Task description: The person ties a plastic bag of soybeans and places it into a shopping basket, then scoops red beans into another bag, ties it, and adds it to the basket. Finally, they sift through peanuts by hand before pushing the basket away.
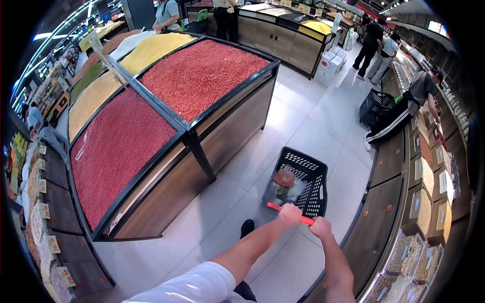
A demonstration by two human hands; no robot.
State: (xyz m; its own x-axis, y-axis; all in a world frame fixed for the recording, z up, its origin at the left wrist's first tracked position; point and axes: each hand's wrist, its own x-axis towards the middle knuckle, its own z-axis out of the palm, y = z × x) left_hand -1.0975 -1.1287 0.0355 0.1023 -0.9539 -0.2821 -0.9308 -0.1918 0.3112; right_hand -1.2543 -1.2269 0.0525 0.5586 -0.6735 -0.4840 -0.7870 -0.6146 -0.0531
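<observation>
Both my hands grip the red handle [274, 207] of a black shopping basket [314, 186] that stands on the white tiled floor in front of me. My left hand [290, 213] holds the handle near its middle, and my right hand [320, 226] holds it toward the right end. Inside the basket lie clear plastic bags of goods [284, 183], one with reddish-brown contents. My black shoe [246, 228] shows on the floor just left of the basket.
A large bulk-food stand [166, 166] with red grains [199, 76] fills the left. Bins of dry goods [424, 202] line the right wall. A person [404, 111] bends beside another black basket [376, 106] ahead; other people stand farther off.
</observation>
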